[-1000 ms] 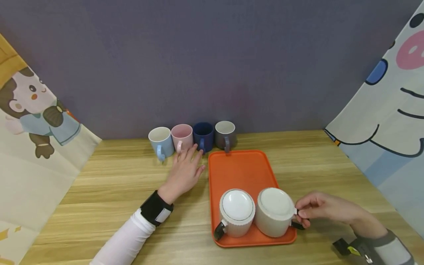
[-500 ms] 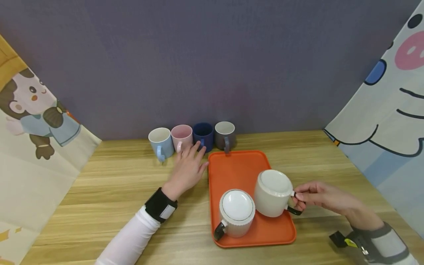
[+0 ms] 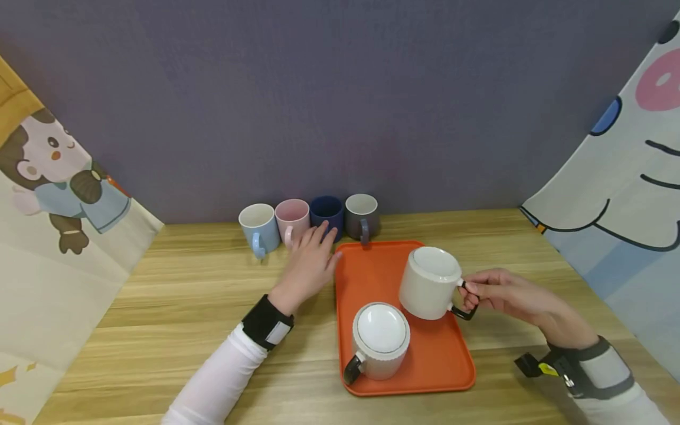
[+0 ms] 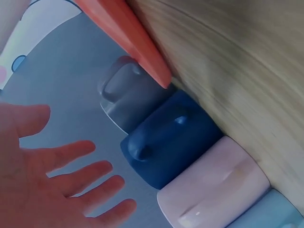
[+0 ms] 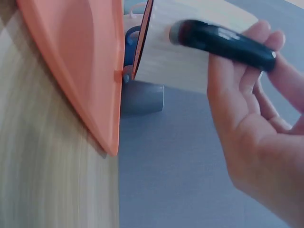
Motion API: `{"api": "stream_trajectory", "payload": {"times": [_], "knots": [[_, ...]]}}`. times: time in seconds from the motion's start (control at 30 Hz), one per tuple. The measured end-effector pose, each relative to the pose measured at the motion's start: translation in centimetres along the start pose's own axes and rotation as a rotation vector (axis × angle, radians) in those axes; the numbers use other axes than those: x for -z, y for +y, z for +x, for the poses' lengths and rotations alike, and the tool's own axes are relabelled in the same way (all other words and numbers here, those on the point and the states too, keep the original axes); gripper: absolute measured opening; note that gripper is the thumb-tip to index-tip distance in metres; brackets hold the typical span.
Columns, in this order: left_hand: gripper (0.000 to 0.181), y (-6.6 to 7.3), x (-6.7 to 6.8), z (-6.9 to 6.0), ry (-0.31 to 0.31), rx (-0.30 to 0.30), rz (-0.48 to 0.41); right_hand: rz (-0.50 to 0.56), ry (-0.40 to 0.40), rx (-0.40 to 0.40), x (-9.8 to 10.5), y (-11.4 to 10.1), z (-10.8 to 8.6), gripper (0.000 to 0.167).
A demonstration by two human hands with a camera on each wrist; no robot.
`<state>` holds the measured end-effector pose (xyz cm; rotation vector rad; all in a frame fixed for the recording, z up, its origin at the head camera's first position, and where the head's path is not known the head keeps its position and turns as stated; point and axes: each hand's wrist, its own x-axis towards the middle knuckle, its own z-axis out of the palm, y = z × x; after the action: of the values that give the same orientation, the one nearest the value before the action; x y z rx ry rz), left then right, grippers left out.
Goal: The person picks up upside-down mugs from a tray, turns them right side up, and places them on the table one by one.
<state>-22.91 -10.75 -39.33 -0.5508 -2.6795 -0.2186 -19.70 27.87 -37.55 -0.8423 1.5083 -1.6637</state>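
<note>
The right hand (image 3: 510, 295) pinches the black handle (image 5: 228, 45) of an upside-down white mug (image 3: 429, 284), held over the right side of the orange tray (image 3: 382, 260). A second white mug (image 3: 380, 342) stands upside down on the tray's near left part, its black handle toward the lower left. Fingers spread, the left hand (image 3: 308, 268) hovers near the pink mug (image 3: 293, 219) and the navy mug (image 3: 329, 212); the left wrist view shows it holding nothing, apart from the navy mug (image 4: 171, 137).
In the back row, a light blue mug (image 3: 259, 227) stands at the left end and a grey mug (image 3: 362, 218) at the right end, by the tray's far edge. Behind them rises a grey-blue panel (image 3: 340, 106). Printed cloths hang at both sides.
The right hand has lifted the white mug and moved it away from the wearer, slightly left, from beside the other white mug. The left hand has shifted a little right and away from the wearer.
</note>
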Motion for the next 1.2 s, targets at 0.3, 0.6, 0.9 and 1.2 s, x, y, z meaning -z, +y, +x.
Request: {"api": "stream_trajectory", "payload": {"times": [0.3, 0.6, 0.9, 1.2], "knots": [[0.049, 0.8, 0.0, 0.7, -0.002, 0.007, -0.067, 0.028, 0.099, 0.005, 0.5, -0.8, 1.4, 0.032], [0.049, 1.2, -0.1, 1.1, -0.023, 0.028, -0.101, 0.185, 0.156, 0.045, 1.2, -1.1, 2.5, 0.034], [0.046, 2.3, -0.1, 1.8, -0.043, 0.026, -0.165, 0.267, 0.212, 0.034, 1.6, -1.7, 4.1, 0.033], [0.041, 3.3, -0.3, 2.4, -0.019, 0.021, -0.236, 0.362, 0.24, 0.064, 1.6, -2.4, 5.6, 0.035]]}}
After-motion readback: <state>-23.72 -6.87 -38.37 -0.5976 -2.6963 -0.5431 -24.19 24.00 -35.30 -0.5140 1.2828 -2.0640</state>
